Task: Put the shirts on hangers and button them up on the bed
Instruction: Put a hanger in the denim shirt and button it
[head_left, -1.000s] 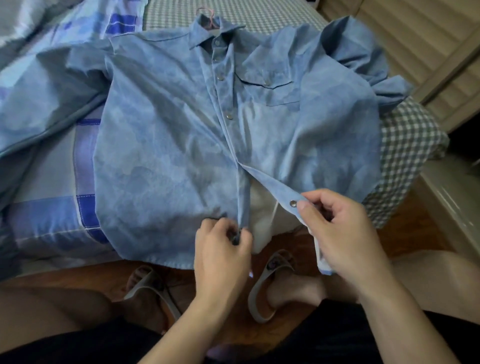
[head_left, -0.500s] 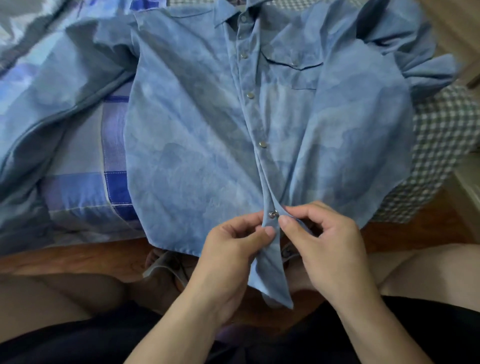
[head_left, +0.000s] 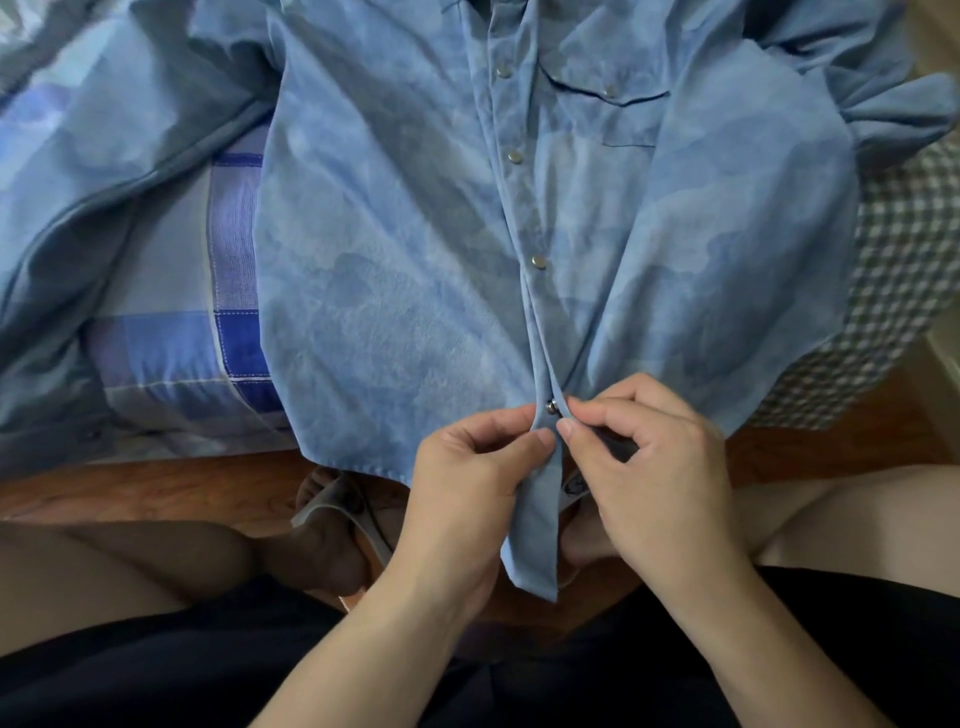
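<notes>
No readable labels or writing anywhere. On the far left a second blue garment (head_left: 104, 156) lies over the plaid bedding (head_left: 171, 353). The blue shirt (head_left: 395, 249) is spread on the bed, hem hanging off the edge. Left hand (head_left: 467, 483) and right hand (head_left: 649, 467) both pinch the placket at the lowest snap (head_left: 551, 406), now pulled together versus a second ago. I count four snaps on the placket.
</notes>
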